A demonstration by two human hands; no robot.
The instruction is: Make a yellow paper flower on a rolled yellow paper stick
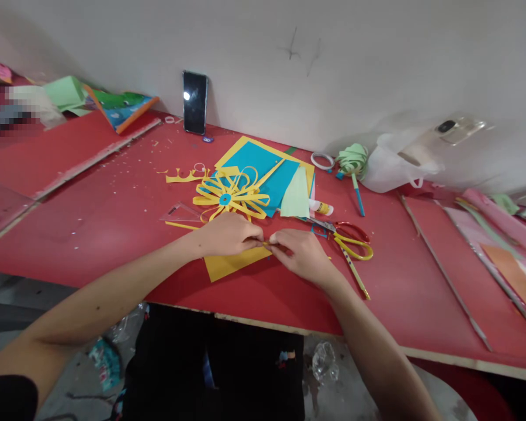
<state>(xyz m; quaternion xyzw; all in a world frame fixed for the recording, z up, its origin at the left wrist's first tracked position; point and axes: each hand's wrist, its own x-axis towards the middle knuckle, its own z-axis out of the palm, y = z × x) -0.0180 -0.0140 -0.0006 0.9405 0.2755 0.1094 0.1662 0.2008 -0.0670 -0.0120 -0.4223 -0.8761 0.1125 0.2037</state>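
Red tabletop (398, 280) bears a looped paper flower (225, 199).

We saw soft light, a glint on the phone (196, 105) and faint shadows on the wall (254, 64). Pixelation masked the far left.

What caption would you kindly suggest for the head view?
Left hand and right hand pinch a small yellow piece near a looped yellow flower at a red table.

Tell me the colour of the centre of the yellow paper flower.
The flower's centre is blue; it shows best in the head view.
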